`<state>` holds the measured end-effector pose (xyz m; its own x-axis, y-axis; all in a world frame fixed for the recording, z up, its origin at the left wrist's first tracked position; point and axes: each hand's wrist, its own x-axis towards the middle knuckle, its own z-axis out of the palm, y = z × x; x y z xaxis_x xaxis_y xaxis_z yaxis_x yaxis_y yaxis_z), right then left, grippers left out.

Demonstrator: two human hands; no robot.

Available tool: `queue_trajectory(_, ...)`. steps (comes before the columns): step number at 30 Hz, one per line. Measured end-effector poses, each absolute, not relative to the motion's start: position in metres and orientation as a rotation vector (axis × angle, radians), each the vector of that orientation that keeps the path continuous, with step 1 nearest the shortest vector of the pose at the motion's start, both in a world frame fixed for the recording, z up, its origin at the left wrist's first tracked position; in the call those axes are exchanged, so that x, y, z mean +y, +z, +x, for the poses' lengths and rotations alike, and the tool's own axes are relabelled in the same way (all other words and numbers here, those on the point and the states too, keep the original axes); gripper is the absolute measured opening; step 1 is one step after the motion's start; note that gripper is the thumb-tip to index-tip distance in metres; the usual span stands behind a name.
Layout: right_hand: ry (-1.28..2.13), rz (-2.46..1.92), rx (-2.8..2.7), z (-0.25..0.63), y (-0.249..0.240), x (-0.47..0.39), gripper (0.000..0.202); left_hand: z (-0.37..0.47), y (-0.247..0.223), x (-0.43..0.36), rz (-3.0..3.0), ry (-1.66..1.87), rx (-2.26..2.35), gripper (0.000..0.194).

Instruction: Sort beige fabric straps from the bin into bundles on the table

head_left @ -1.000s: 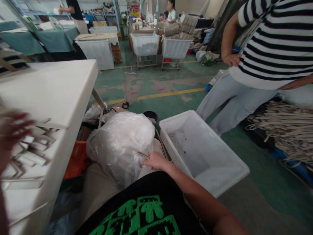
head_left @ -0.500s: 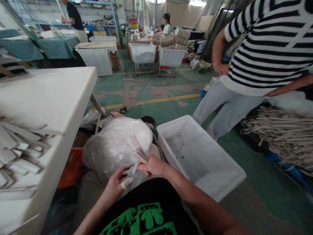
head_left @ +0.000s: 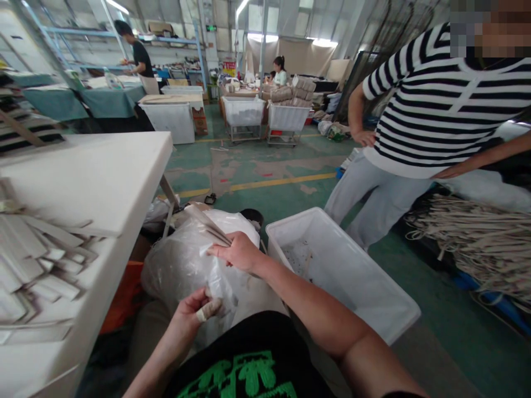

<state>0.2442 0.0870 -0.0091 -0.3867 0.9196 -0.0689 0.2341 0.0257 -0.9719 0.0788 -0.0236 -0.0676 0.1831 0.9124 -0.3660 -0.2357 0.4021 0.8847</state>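
In my right hand [head_left: 236, 253] is a small bundle of flat beige strips [head_left: 209, 225], their free ends pointing up and left over a clear plastic bag [head_left: 178, 260]. The bag bulges in front of my lap, full of pale material. My left hand [head_left: 199, 309], with tape wrapped round one finger, is closed at the bag's near side, lower and left of my right hand; it seems to pinch the plastic. Many similar strips [head_left: 37, 249] lie heaped on the white table [head_left: 103, 177] at the left.
A white bin [head_left: 348, 276] with small scraps inside stands right of the bag. A person in a striped top [head_left: 435, 105] stands behind it. Bundled cords [head_left: 477, 237] lie at the far right. Wheeled bins [head_left: 244, 113] stand farther back.
My right hand has moved up and left with the strips, which now lean farther left. The fingers of my left hand have closed at the bag. The view has tilted up slightly.
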Motion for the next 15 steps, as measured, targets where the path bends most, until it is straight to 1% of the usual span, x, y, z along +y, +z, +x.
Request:
queue_trajectory(3,1.355,-1.238,-1.698,0.235,-0.014,0.102,0.027,0.083,-0.068,-0.026,0.8,0.901,1.061,0.034)
queue_trajectory(9,1.263,-1.266,-1.777,0.215,-0.008,0.125,0.026,0.091,-0.059,-0.024,0.868,0.765,1.052,0.024)
queue_trajectory(15,1.158,-1.392,-1.73,0.213,-0.007,0.157,0.025,0.094,-0.062,-0.029,0.709,0.685,0.962,0.032)
